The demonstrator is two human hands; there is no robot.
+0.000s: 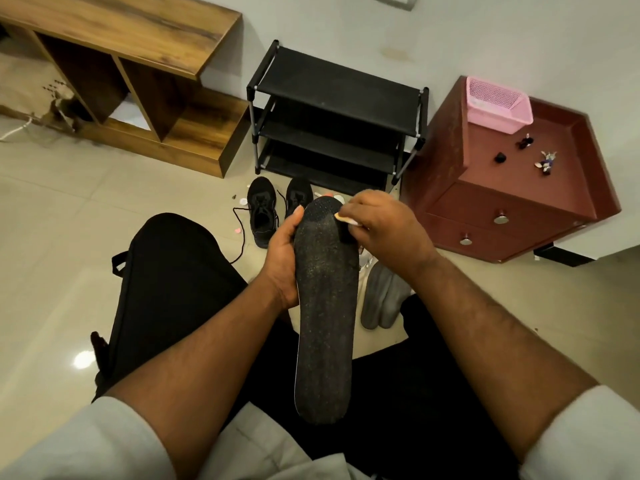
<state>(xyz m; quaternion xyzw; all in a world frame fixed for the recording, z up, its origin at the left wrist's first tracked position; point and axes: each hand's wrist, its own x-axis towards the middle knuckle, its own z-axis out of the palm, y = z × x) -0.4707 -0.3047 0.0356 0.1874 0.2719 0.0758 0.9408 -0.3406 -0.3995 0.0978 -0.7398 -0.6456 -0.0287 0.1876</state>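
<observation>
Head view, left to right: the left hand (282, 258) curls round the edge of the black insole (325, 306), held lengthwise at mid-frame above the lap. The right hand (384, 226) pinches a small pad (344, 218) against its toe end. Hard rubbing there could likely bend the thin insole or twist it from that one-sided grip, dropping it onto the floor (519, 306).

Shoes (263, 211) on floor (69, 209) just before shoe rack (337, 95). Shelf unit (138, 29) left of rack. Drawer chest (512, 206) right of rack, basket (495, 103) on it.
</observation>
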